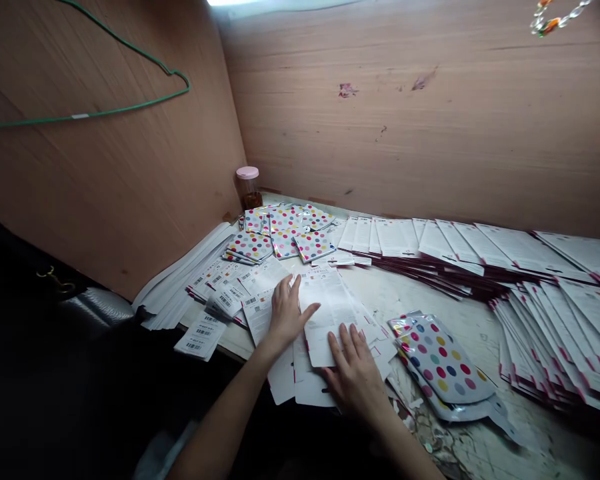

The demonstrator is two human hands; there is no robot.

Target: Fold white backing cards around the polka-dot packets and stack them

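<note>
Printed card point(325, 303), white with fine text, lies face up near the front edge of the worktable point(405, 293), between the person's two hands, overlapping other loose cards point(280, 380). The left hand point(285, 317) is at its left side, fingers parted and slightly bent, thumb reaching over the card. The right hand point(360, 377) rests on its lower right part with fingers extended, gripping nothing that shows. The step in hand looks like steadying or flattening this card on the pile; whether it is one layer or a folded sleeve is hard to tell at this angle. Taking it up cleanly would call for a fingertip under one edge while the other hand keeps the cards below from sliding.

Left of the hands lie barcode label sheets point(200, 339), beside a thick stack of white paper point(173, 287) along the partition. Behind are small polka-dot packets point(285, 233) and a pink-lidded jar point(248, 187) in the corner. Larger polka-dot pouches point(445, 363) lie to the right, with overlapping rows of cards point(395, 237) along the back and a fanned stack point(550, 340) farther right.
</note>
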